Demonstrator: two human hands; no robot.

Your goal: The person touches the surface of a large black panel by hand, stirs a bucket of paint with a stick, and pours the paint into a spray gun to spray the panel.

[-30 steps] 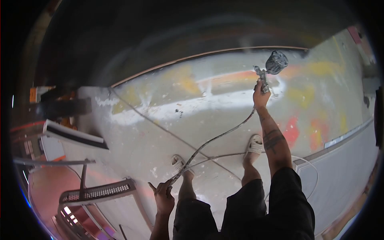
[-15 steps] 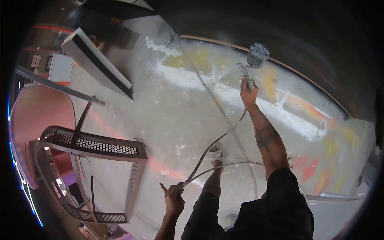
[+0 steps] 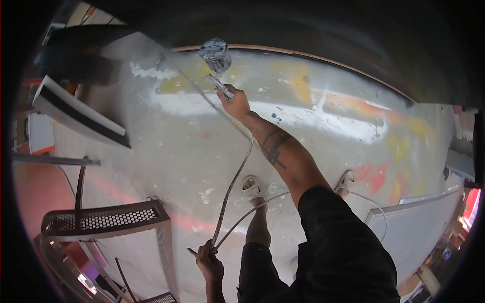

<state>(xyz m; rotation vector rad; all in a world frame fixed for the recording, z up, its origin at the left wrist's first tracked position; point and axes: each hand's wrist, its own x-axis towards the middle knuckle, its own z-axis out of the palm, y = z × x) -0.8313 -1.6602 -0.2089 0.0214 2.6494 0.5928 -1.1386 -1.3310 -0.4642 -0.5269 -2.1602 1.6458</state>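
Observation:
My right hand (image 3: pixel 234 103) is closed around the handle of a paint-spattered spray gun (image 3: pixel 221 87). Its round cup (image 3: pixel 216 56), smeared with grey and white, sits above the gun. Just past the gun lies a large dark panel (image 3: pixel 313 30) with a copper-coloured lower edge. Low in the view, my left hand (image 3: pixel 209 262) grips a speckled air hose (image 3: pixel 228 197), with one finger sticking out. From there the hose runs up toward my right wrist, and another length loops behind my right arm. My fingers partly cover the gun's trigger.
A brown metal frame with perforated strips (image 3: pixel 118 218) stands at left. Beyond it leans a white board with a black stripe (image 3: pixel 81 111). A flat white panel (image 3: pixel 409 227) is at lower right. Paint stains mark the concrete floor (image 3: pixel 303 146). My sandalled feet (image 3: pixel 251 188) stand below.
My right hand has swept left along the dark panel with the spray gun. The left hand has shifted slightly left and down, still on the hose. The whole view has turned a little.

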